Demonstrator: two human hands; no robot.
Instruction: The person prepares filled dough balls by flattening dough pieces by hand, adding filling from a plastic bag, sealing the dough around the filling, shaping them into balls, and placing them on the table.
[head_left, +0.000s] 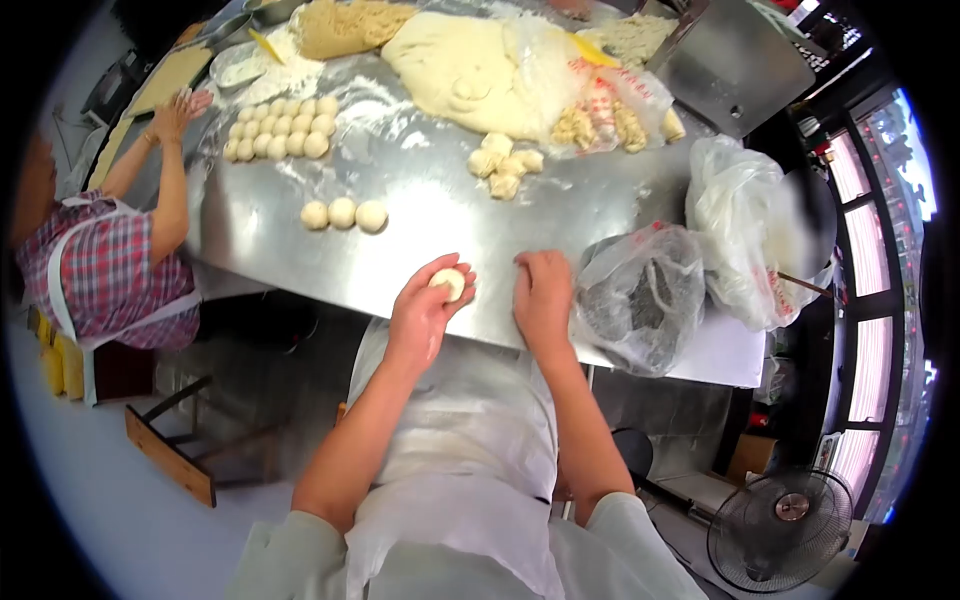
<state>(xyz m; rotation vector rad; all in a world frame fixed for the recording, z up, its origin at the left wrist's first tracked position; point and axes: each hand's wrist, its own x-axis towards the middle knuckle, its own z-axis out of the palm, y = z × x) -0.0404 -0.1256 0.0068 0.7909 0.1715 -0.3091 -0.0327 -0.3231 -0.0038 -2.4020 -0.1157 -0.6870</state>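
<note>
Ball (453, 285): likely soft, light — may squash; hold its sides gently
Left hand (418, 312): curled round ball
Right hand (543, 297): apart, palm down — can't see under

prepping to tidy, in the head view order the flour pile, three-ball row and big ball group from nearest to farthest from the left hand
1. Three-ball row: ahead, left
2. Big ball group: beyond it, farther left
3. Flour pile: behind the group
</note>
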